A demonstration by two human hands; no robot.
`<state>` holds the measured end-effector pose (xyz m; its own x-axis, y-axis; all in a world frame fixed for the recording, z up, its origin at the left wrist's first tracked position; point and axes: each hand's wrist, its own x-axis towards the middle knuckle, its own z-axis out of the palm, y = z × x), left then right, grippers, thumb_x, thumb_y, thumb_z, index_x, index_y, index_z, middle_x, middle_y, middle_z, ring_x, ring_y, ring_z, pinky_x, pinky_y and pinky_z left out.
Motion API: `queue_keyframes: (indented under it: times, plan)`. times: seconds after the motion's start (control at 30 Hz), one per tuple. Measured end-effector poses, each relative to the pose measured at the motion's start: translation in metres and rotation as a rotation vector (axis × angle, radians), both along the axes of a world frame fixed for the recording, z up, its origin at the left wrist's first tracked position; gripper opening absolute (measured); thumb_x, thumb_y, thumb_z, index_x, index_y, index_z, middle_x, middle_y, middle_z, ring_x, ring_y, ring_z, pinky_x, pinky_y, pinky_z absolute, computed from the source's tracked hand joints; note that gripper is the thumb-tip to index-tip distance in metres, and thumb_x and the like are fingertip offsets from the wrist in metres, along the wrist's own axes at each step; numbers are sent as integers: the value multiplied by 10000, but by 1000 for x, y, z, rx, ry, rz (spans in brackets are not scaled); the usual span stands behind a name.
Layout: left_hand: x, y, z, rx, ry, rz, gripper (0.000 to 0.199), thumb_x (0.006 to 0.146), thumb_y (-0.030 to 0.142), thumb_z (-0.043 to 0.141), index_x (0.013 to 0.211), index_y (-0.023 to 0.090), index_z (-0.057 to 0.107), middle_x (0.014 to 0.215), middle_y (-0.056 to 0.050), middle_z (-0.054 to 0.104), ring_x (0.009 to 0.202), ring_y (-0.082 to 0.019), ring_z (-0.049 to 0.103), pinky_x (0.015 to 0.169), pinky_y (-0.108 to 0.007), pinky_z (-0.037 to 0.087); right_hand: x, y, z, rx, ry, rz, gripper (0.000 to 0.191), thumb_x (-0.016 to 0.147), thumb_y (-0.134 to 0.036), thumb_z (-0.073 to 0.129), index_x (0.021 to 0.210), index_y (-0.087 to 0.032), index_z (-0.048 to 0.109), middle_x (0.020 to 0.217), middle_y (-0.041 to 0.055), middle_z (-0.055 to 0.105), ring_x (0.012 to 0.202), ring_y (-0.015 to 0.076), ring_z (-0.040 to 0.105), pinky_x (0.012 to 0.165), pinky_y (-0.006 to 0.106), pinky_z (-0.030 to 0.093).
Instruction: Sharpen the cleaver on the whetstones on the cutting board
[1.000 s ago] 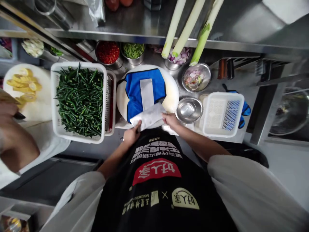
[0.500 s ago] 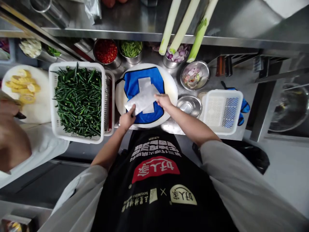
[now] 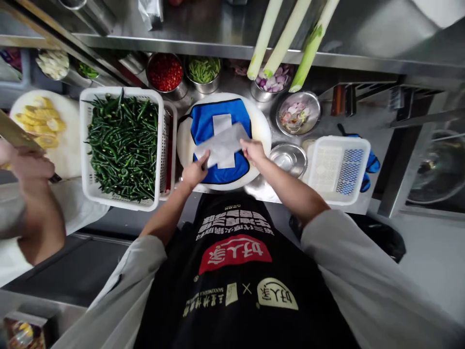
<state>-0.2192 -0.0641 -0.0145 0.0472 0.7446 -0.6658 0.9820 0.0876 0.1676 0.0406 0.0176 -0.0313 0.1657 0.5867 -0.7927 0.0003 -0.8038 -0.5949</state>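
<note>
A blue cloth with a dark edge [image 3: 241, 112] lies spread on a round white board [image 3: 262, 126]. On the cloth rests a pale rectangular sheet [image 3: 222, 122], upright in the view. Across it, at a slant, is a second pale sheet-like piece [image 3: 221, 144]. My left hand [image 3: 195, 170] pinches the lower left end of the slanted piece, thumb on top. At its right end my right hand [image 3: 252, 150] grips the edge with closed fingers. Whether the slanted piece touches the sheet beneath is unclear.
White basket of green chillies [image 3: 84, 145] at left; beyond it another person's hand [image 3: 34, 165] holds a knife [image 3: 16, 132] by cut corn [image 3: 45, 121]. Steel bowls [image 3: 289, 160] and a white basket [image 3: 325, 167] stand right. Leeks [image 3: 267, 36] overhang the shelf edge.
Both my hands still hold the slanted piece, which looks slightly less tilted. The whole view has shifted a little. At left, the other person's hand and knife have come further into view.
</note>
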Motion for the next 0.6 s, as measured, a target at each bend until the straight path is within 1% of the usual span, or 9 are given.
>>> queue_keyframes:
  times: [0.1,0.13,0.2,0.3,0.33,0.4,0.5,0.53,0.6]
  plan:
    - [7,-38,11,-137,-35,-64,795,992,348,591,1714,397,261,1137,-82,782,989,-268,758,862,-313,530,16,-51,8,-143,19,-35,335,896,-261,776,695,-184,520,528,-22,521,396,66,403,361,183,251]
    - [7,-41,12,-163,-42,-79,804,986,352,602,1713,399,262,1130,-80,782,981,-265,757,861,-312,531,19,-58,9,-177,12,-65,317,899,-243,771,706,-181,528,535,-23,524,400,65,409,359,180,255]
    - [5,-23,9,-132,-36,-87,806,987,356,599,1715,394,254,1162,-85,774,1006,-269,751,880,-317,532,18,-47,5,-162,4,-101,293,917,-225,754,724,-175,539,550,-23,533,408,61,420,353,175,255]
    - [-2,23,0,7,-26,-67,810,988,348,593,1719,390,247,1275,-92,743,1087,-282,735,933,-328,529,9,-7,-3,-45,17,-102,323,944,-256,740,718,-175,523,559,-23,533,407,53,411,341,174,231]
    - [-2,27,0,33,-24,-67,807,989,348,590,1719,390,249,1286,-94,739,1094,-285,733,940,-332,528,9,-3,-3,-16,18,-99,334,947,-267,740,716,-178,517,557,-24,530,404,51,405,342,173,228]
    - [2,10,4,-6,-22,-93,798,992,351,586,1717,390,254,1213,-97,760,1040,-285,745,906,-333,534,14,-22,2,-51,-10,-92,355,935,-268,756,698,-184,505,533,-24,515,397,57,402,342,177,232]
    - [11,-38,12,-146,-40,-126,790,993,370,595,1712,396,267,1072,-90,781,948,-274,753,845,-322,533,26,-69,11,-173,-18,-75,367,922,-253,761,671,-188,501,515,-13,512,398,69,409,338,184,228]
    - [12,-42,12,-168,-46,-123,798,988,371,605,1711,397,268,1069,-89,782,944,-272,752,841,-319,533,28,-74,11,-188,-15,-80,368,918,-250,764,669,-188,500,516,-14,511,398,69,406,338,186,230]
    - [11,-25,8,-124,-46,-97,804,988,360,602,1715,389,261,1127,-95,780,977,-278,748,865,-328,534,25,-55,5,-137,-5,-102,345,911,-247,771,690,-184,513,528,-22,513,404,63,404,345,181,249]
